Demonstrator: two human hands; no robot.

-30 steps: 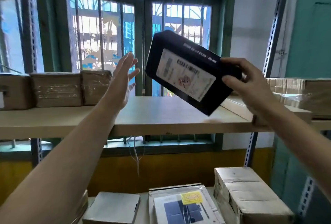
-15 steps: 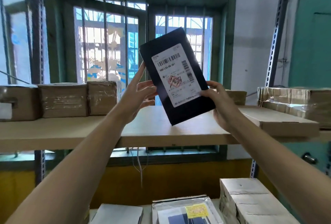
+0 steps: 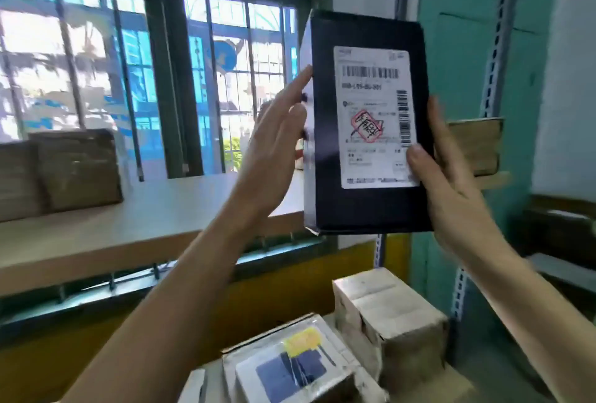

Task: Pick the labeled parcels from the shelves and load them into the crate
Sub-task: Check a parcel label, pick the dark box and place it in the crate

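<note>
1 black parcel [image 3: 367, 209] is off the shelf [image 3: 129, 225], held upright in the air, label toward camera. Right hand [image 3: 451, 183] pinches its lower right edge, thumb on label. Left hand [image 3: 274, 157] is spread, fingertips on left side. Crate not in view; loading not yet done.

Two bare forearms, with a bare left hand [image 3: 276, 147] and right hand [image 3: 453, 189]

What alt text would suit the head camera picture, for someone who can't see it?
A person holds a black parcel upright with its white label and barcodes facing the camera; the right hand grips its right edge, the left hand rests straight fingers on its left side. Behind are a shelf with brown boxes and a barred window.
</note>
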